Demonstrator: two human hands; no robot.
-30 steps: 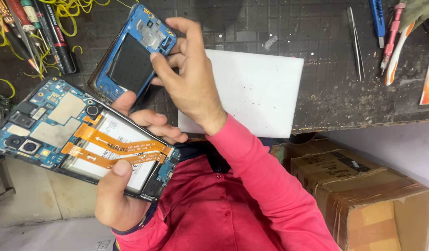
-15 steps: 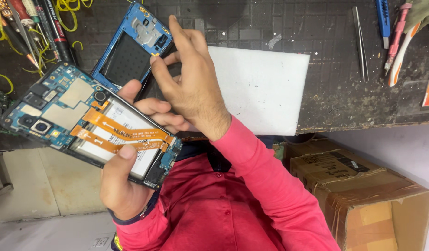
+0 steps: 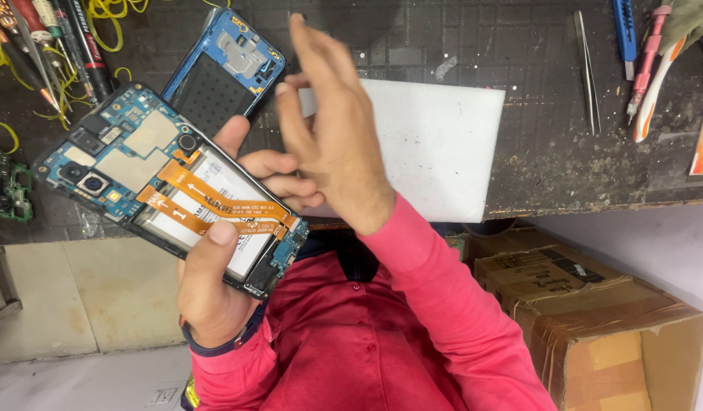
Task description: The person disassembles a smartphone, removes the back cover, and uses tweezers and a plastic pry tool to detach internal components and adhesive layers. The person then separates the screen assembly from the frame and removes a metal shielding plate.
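Left hand [image 3: 214, 297] grips opened smartphone with exposed blue circuit board and orange ribbon cables [image 3: 169, 186], thumb on cables, fingers behind. Right hand [image 3: 332, 141] empty, fingers extended together, above phone's right edge.

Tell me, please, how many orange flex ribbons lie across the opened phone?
2. Both cross the battery of the opened phone held in the left hand: the upper ribbon, and the lower ribbon just beneath it. None seems hidden.
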